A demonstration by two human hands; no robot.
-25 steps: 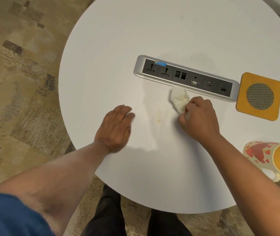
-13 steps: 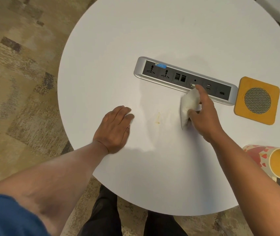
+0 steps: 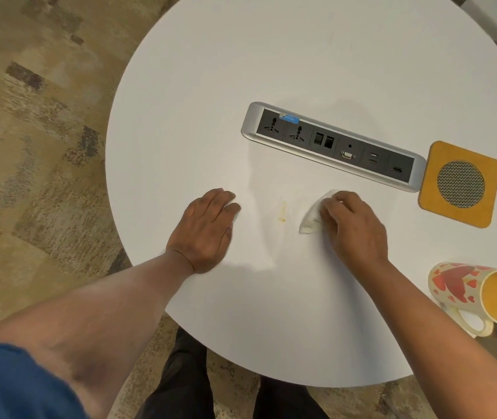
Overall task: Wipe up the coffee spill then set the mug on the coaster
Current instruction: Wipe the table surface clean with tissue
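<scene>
While the left hand (image 3: 203,228) lies flat on the round white table (image 3: 271,71), palm down with fingers straight and close together, it holds nothing. It rests near the table's near-left edge, well apart from the other items.

The right hand (image 3: 351,225) has its fingers curled over a crumpled white tissue (image 3: 310,220), pressing it against the tabletop. The tissue protrudes from the left side of the fingers, and its lower part shows a faint yellowish tint.

A small yellow-brown coffee stain (image 3: 282,210) lies on the table between the two hands, just left of the tissue and apart from it. The stain is a thin streak with a darker spot at its lower end.

A mug (image 3: 459,290) lies on its side at the table's near-right edge, mouth facing right and handle toward the near side. It is cream with red hearts outside and yellow inside. Neither hand touches it. Whether any liquid is in it cannot be told.

A square orange coaster (image 3: 434,186) with a round grey woven centre sits flat on the table, beyond the mug, with nothing on it. Its left edge is just beside the right end of a silver socket strip (image 3: 332,146) set into the tabletop.

Patterned brown carpet (image 3: 35,131) surrounds the table.
</scene>
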